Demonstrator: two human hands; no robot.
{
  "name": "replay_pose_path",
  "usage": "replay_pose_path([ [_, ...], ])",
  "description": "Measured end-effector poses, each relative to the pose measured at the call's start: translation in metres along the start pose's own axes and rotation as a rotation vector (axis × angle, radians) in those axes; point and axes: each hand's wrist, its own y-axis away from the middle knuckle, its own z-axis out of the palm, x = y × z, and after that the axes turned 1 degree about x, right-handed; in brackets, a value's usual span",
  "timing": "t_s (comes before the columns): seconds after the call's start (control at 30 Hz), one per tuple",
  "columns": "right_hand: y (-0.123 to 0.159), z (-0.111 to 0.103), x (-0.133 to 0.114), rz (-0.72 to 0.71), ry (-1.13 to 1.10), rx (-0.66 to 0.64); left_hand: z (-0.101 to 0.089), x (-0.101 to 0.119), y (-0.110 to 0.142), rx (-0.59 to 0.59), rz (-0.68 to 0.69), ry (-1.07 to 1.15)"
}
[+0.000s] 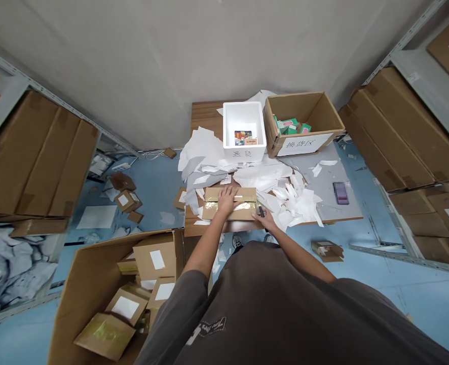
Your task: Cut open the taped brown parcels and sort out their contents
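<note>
White foam box (228,153): "退货". Sign (304,145) on open carton (325,117): "换货区". Shirt lettering (212,326) unclear.

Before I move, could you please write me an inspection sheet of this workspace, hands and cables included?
Surface: wood-grain table, largely covered by torn white paper.
Things in hand: taped cardboard box; dark cutter-like tool, exact type unclear.
Clutter: paper scraps; white foam bin holding small colourful packs; open carton holding green-and-pink boxes; blurred purple item.
Hands: left spread on the box; right gripping the tool at its right end.
Cables: white ones on the floor by the wall; nothing seen across the tabletop.
Surroundings: blue floor; cartons shelved both sides; large carton of parcels lower left.
</note>
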Motion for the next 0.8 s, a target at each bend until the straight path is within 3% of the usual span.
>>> replay_pose_path([
  [0.07, -0.003, 0.021, 0.000, 0.027, -0.144, 0.115, -0.004, 0.000, 0.001, 0.003, -0.026, -0.004],
  [0.13, -0.013, 0.026, -0.002, 0.038, -0.197, 0.186, -0.009, -0.007, 0.005, -0.017, -0.034, -0.007],
  [0.3, -0.060, 0.006, -0.018, 0.002, -0.045, 0.227, -0.023, -0.050, 0.033, -0.090, -0.151, 0.013],
  [0.4, -0.103, 0.005, -0.049, -0.033, -0.017, 0.249, -0.019, -0.070, 0.068, -0.081, -0.216, 0.063],
  [0.53, -0.156, 0.029, -0.112, -0.127, 0.053, 0.133, 0.009, -0.056, 0.111, 0.036, -0.474, 0.128],
  [0.63, -0.172, 0.051, -0.148, -0.160, 0.087, 0.070, 0.031, -0.032, 0.121, 0.147, -0.709, 0.112],
  [0.7, -0.168, 0.057, -0.154, -0.188, 0.047, 0.088, 0.039, -0.023, 0.121, 0.186, -0.760, 0.118],
  [0.8, -0.148, 0.047, -0.129, -0.236, -0.118, 0.087, 0.040, -0.021, 0.118, 0.195, -0.769, 0.117],
])
